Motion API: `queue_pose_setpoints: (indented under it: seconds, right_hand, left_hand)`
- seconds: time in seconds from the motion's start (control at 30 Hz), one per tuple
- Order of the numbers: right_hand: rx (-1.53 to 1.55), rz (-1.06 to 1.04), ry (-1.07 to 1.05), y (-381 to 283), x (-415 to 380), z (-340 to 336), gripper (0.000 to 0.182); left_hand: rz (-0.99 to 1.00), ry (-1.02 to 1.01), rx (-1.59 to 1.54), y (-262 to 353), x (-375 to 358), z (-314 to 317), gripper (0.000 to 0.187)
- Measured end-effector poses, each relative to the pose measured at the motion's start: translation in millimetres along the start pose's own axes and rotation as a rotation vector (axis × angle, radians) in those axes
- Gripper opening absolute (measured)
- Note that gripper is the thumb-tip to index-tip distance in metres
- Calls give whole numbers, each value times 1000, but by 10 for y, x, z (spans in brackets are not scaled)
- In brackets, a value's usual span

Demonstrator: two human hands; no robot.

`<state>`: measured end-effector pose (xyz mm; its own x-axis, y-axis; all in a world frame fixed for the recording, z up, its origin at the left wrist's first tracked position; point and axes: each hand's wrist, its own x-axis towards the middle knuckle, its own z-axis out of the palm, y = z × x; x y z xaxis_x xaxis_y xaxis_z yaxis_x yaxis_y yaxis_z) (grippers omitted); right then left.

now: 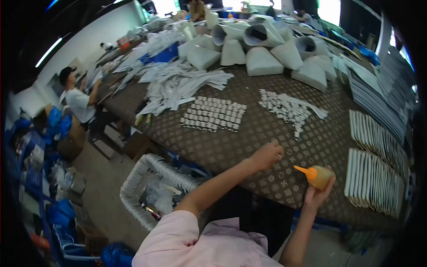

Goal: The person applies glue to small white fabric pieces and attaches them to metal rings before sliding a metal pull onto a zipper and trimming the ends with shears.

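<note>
In my right hand [321, 189] is a squeeze bottle [319, 177] with an orange cap and nozzle, tilted so that the nozzle points left. My left hand [268, 155] hangs over the patterned brown table [231, 155], fingers curled together; whether they hold anything is too small to tell. Beyond it lie rows of small white pieces [213, 114] and, to the right, a loose scatter of small white pieces [284, 107]. Two rows of long, thin white folded strips [371, 178] lie at the table's right side.
White hollow forms [264, 62] and a pile of white strips [178, 84] cover the far side. Grey sheets [378, 93] are stacked at the right. A white woven basket [133, 189] stands by the near edge. Another person [80, 100] sits at the left.
</note>
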<state>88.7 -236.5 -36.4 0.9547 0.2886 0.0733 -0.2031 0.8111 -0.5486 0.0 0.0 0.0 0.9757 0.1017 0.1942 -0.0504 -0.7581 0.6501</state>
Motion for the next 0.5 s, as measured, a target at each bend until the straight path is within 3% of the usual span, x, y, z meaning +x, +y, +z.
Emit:
queue_pose_setpoints:
  seconds: [0.03, 0.07, 0.1, 0.17, 0.23, 0.37, 0.5]
  right_hand:
    - [5, 10, 6, -41, 35, -49, 55]
    - [20, 56, -15, -85, 56, -45, 55]
    - [40, 24, -10, 140, -51, 299, 55]
    - [15, -7, 32, 78, -63, 240, 56]
    - [20, 1, 33, 45, -60, 227, 56]
    - [10, -1, -6, 52, -49, 195, 55]
    - [-108, -31, 6, 102, -74, 193, 56]
  left_hand:
    - [-12, 45, -196, 54, -53, 27, 14]
    - [-52, 75, -176, 74, -102, 31, 14]
    - [-26, 121, -158, -41, -294, -381, 13]
    - [-26, 164, -198, -62, -428, -380, 12]
    - [-79, 2, -222, -174, -546, -458, 12]
    - [-162, -33, -210, -205, -702, -421, 14]
    - [-234, 79, 183, -108, -692, -371, 14]
